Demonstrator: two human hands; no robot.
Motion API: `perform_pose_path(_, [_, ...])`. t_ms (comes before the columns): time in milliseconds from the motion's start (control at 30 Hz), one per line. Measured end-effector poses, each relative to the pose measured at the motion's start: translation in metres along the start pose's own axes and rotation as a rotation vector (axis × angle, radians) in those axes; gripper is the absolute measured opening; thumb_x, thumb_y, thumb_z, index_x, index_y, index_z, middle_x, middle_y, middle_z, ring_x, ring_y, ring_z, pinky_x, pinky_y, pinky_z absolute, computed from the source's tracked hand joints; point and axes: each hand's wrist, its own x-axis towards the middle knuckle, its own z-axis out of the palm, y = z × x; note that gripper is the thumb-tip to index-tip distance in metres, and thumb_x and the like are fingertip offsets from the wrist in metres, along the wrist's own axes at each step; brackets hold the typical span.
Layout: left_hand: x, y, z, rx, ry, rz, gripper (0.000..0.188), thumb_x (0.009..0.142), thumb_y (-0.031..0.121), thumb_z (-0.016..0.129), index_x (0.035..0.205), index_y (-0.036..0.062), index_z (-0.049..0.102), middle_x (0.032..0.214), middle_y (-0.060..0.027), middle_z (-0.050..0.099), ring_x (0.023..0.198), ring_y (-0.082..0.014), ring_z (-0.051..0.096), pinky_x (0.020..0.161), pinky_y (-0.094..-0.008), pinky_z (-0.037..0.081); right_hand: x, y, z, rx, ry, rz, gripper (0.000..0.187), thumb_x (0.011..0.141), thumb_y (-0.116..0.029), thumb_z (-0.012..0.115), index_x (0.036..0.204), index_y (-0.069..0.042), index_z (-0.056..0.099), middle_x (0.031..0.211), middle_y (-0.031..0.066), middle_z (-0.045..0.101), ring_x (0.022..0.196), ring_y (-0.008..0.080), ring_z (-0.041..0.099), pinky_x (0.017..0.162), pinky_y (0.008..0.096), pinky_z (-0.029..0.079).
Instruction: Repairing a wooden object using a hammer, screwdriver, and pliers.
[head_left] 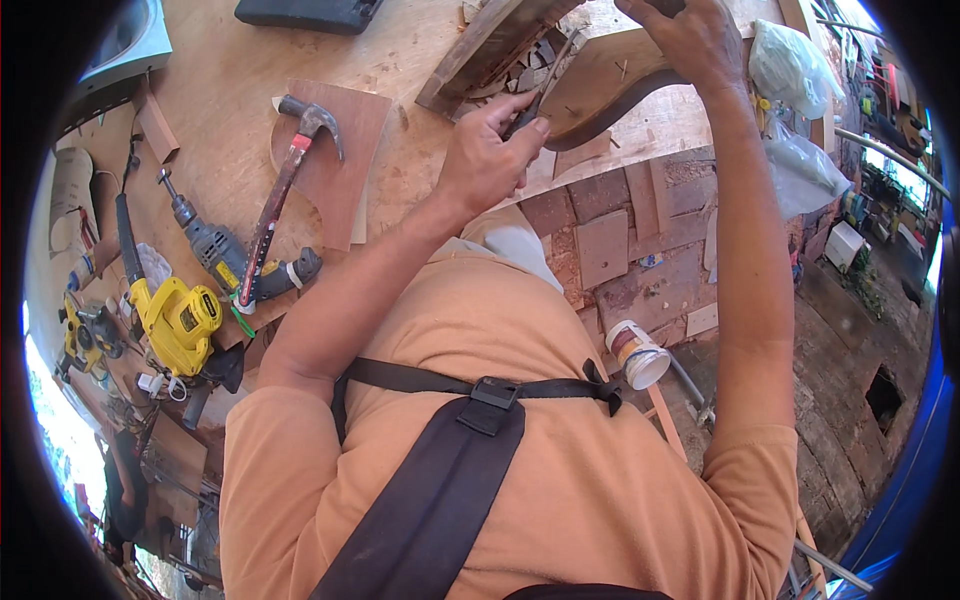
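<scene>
My left hand (495, 150) is closed around a thin, dark rod-like tool (556, 72), its exact kind unclear. Its fingers are beside the narrow end of a curved wooden piece (612, 75), which lies tilted over the table's near edge. At the top of the view my right hand (692, 38) grips the wide end of that piece, with its fingertips partly out of sight. A nail-like sliver (623, 70) stands on the wood. Behind it is a wooden frame (490, 45) with wood chips (530, 68) in its corner.
A claw hammer (300, 150) lies on a thin wooden panel (340, 190) to the left. Nearby are a grey power drill (220, 250) and a yellow blower (180, 318). Plastic bags (795, 75) hang at the right. A white bucket (638, 355) stands below, among wood offcuts (602, 250).
</scene>
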Motion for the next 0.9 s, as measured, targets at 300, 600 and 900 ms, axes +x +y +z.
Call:
perform_pose_path(300, [0.004, 0.008, 0.005, 0.106, -0.267, -0.096, 0.041, 0.093, 0.023, 0.064, 0.127, -0.0014, 0.063, 0.068, -0.0015, 0.06, 0.048, -0.0071, 0.054, 0.046, -0.0239, 0.044, -0.001, 0.002, 0.002, -0.034, 0.024, -0.017, 0.076, 0.075, -0.028, 0.082, 0.141, -0.003, 0.051, 0.128, 0.02, 0.06, 0.119, 0.0352, 0.058, 0.101, 0.0392, 0.045])
perform_pose_path(600, [0.012, 0.006, -0.001, 0.114, -0.265, -0.227, 0.038, 0.093, 0.024, 0.063, 0.122, 0.0002, 0.066, 0.07, -0.0039, 0.061, 0.047, -0.0102, 0.056, 0.042, -0.0261, 0.046, 0.0, 0.001, 0.003, -0.052, 0.028, -0.01, 0.077, 0.077, -0.03, 0.082, 0.141, -0.002, 0.051, 0.13, 0.0215, 0.058, 0.123, 0.0355, 0.056, 0.104, 0.0396, 0.044])
perform_pose_path(900, [0.008, 0.004, 0.014, 0.131, -0.193, 0.01, 0.037, 0.092, 0.022, 0.064, 0.12, -0.0028, 0.067, 0.068, -0.0057, 0.063, 0.046, -0.0111, 0.056, 0.046, -0.0281, 0.047, 0.003, -0.002, 0.001, -0.022, -0.012, 0.002, 0.075, 0.078, -0.029, 0.082, 0.14, -0.001, 0.051, 0.133, 0.0218, 0.057, 0.123, 0.0352, 0.056, 0.104, 0.0396, 0.044])
